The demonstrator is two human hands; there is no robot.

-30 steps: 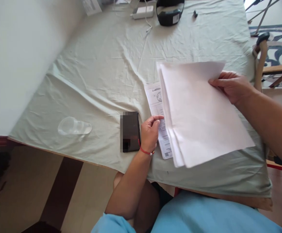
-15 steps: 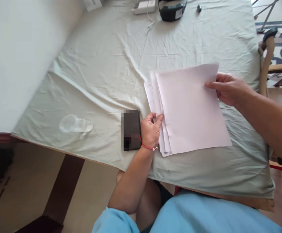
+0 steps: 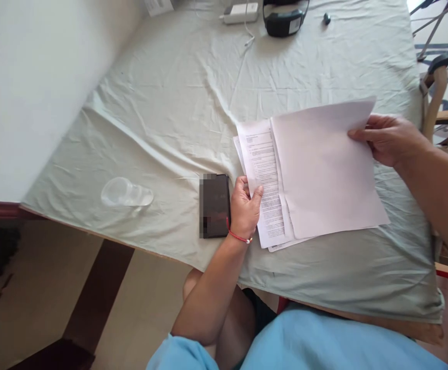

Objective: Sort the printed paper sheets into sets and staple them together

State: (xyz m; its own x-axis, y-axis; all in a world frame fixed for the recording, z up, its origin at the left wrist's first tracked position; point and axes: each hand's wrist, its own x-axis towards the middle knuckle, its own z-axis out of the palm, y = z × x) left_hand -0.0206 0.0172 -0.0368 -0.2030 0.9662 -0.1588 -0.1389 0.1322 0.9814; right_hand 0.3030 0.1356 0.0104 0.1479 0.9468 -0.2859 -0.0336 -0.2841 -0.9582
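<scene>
My right hand (image 3: 393, 137) pinches the upper right edge of blank paper sheets (image 3: 327, 169), thumb on top. Those sheets lie partly over a printed sheet (image 3: 264, 180), whose lines of small text show along the left strip. The left edge of the printed sheet is in my left hand (image 3: 246, 206), with the thumb on its face and the fingers beneath. More paper corners peek out below at the left and bottom. Just left of my left hand lies a black phone (image 3: 216, 205), partly blurred out.
A clear plastic cup (image 3: 126, 192) lies on its side on the pale green tablecloth (image 3: 162, 128). At the far edge are a white adapter with a cable (image 3: 241, 13), a black headset-like device (image 3: 283, 21) and a small dark object (image 3: 326, 19). A wooden chair arm (image 3: 435, 92) stands at the right.
My right hand has drawn the blank sheets rightward, uncovering printed text on the sheet at the left. My left hand keeps its grip at the left edge.
</scene>
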